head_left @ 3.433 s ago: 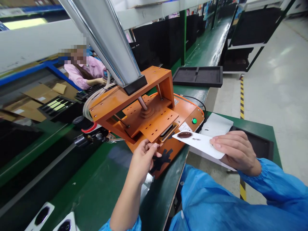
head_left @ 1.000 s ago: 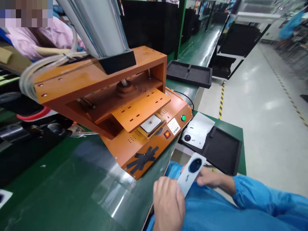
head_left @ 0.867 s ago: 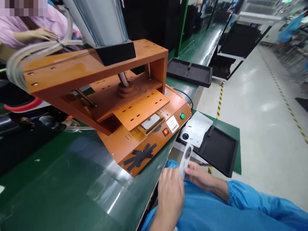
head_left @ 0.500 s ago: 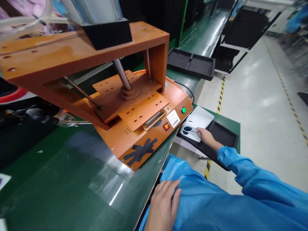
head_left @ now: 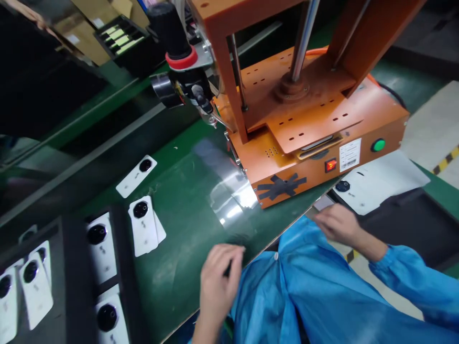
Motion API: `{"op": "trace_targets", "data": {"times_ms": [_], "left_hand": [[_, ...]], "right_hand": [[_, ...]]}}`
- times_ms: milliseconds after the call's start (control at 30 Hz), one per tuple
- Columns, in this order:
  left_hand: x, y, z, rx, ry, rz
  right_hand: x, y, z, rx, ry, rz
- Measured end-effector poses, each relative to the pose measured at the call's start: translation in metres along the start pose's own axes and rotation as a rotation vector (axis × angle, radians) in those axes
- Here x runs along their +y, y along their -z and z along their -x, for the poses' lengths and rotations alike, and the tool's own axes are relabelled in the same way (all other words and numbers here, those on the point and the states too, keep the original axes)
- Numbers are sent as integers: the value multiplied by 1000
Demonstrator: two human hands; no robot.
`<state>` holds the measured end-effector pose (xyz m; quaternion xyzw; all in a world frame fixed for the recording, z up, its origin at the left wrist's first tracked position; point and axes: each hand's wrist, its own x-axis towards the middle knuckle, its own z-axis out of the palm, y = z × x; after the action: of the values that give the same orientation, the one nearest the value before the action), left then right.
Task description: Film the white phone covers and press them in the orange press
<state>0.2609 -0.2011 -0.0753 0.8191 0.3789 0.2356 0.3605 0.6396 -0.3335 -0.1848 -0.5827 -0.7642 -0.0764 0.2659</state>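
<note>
My left hand hovers over the bench edge in front of my lap. Its fingers are loosely bent, the thumb stands off from the palm, and nothing shows in it. At the right, my right hand is beside a black tray, fingers drawn together and somewhat blurred; I see nothing in them. A white phone back cover with a dark round camera area lies by that tray, apart from the fingers. More covers lie on the bench at left, among them one single cover and an overlapping pair.
An orange press with a green button stands on the green bench. Clear film lies at its left side. Black trays with several white covers occupy the lower left. A black-and-red fitting juts from the press.
My view has swung left, bringing the covers and trays there into sight. My right hand has let go of the white cover and drawn back; my left hand has lifted off my lap.
</note>
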Motion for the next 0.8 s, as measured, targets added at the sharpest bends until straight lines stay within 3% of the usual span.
{"op": "trace_targets", "data": {"times_ms": [67, 133, 233, 333, 533, 800], "left_hand": [[-19, 7, -21, 170, 27, -178], [-34, 7, -43, 233, 69, -336], [-47, 0, -61, 214, 155, -488], [-50, -3, -53, 196, 198, -478], [-52, -1, -32, 256, 201, -354], [-50, -4, -37, 337, 191, -290]], "right_hand": [[-48, -6, -49, -42, 201, -211], [-89, -12, -99, -79, 277, -328], [-125, -25, -159, -114, 207, -383], [-138, -44, -196, -100, 133, -382], [-141, -71, -214, -123, 94, -227], [-144, -65, -211, -84, 209, -144]]}}
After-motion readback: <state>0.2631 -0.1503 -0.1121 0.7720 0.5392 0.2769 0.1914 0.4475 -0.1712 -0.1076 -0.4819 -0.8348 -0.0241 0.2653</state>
